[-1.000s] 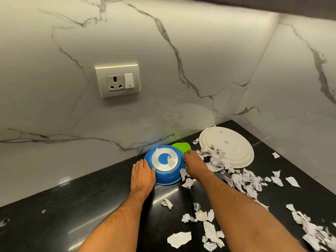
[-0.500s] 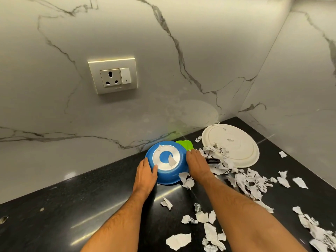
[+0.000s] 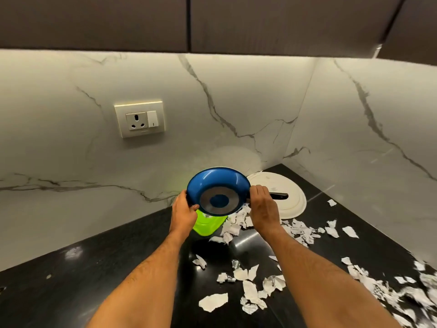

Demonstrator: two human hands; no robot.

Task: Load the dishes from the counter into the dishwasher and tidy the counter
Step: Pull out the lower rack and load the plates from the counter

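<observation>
A blue pan (image 3: 218,189) with a black handle (image 3: 279,196) is lifted off the black counter (image 3: 71,280) and tilted, its underside facing me. My left hand (image 3: 184,213) grips its left rim. My right hand (image 3: 263,209) grips the right side where the handle begins. Under the pan a bright green container (image 3: 207,224) stands on the counter. A white plate (image 3: 283,195) lies upside down in the back corner, partly hidden by the pan and my right hand.
Several torn scraps of white paper (image 3: 250,287) are strewn over the counter from the middle to the right edge. A wall socket (image 3: 140,119) sits on the marble backsplash. Dark cabinets (image 3: 212,22) hang overhead.
The pan lay upside down on the counter with both hands at its sides. Now both hands have raised and tilted it, uncovering the green container. The paper scraps on its base are gone, and the view tipped up.
</observation>
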